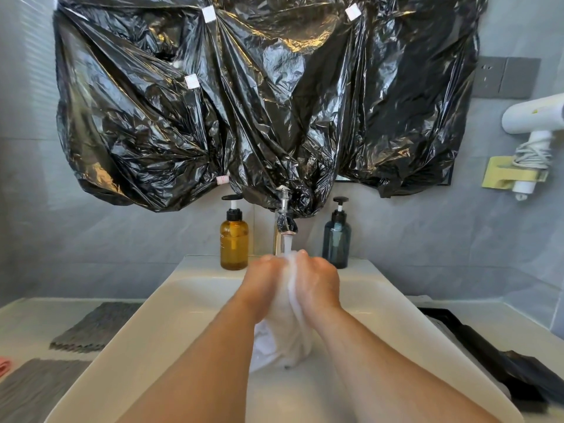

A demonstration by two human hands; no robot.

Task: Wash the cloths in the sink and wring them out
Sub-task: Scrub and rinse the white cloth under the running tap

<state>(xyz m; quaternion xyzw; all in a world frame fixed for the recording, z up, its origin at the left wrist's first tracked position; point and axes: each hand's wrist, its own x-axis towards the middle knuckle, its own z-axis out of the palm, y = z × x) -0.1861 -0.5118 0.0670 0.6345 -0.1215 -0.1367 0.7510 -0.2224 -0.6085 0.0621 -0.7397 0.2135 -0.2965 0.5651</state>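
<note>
White cloth [287,328]: wet, bunched into an upright bundle between the two hands, directly under the tap [285,221]. Its top meets the water stream [288,244]; its lower end hangs into the sink [171,319] basin.

Left hand [264,280]: closed on the cloth's upper left side, fingers curled round it.

Right hand [319,282]: closed on the upper right side, likewise curled. The hands are together, with only the cloth between them.

Grey cloth [91,328]: flat on the counter [21,325], left of the sink, well apart from the hands. A second grey cloth [33,389] lies nearer, cut off by the frame edge.

Pink item [3,366]: a sliver at the left edge; kind cannot be told.

Amber bottle [233,239] and dark blue bottle [336,239]: pump type, upright, either side of the tap.

Black plastic sheeting [259,102]: taped over the wall above the tap.

Dark object [488,346]: on the counter right of the sink, partly cut off, indistinct.

Fingertips hidden behind cloth; motion blur softens both hands.
</note>
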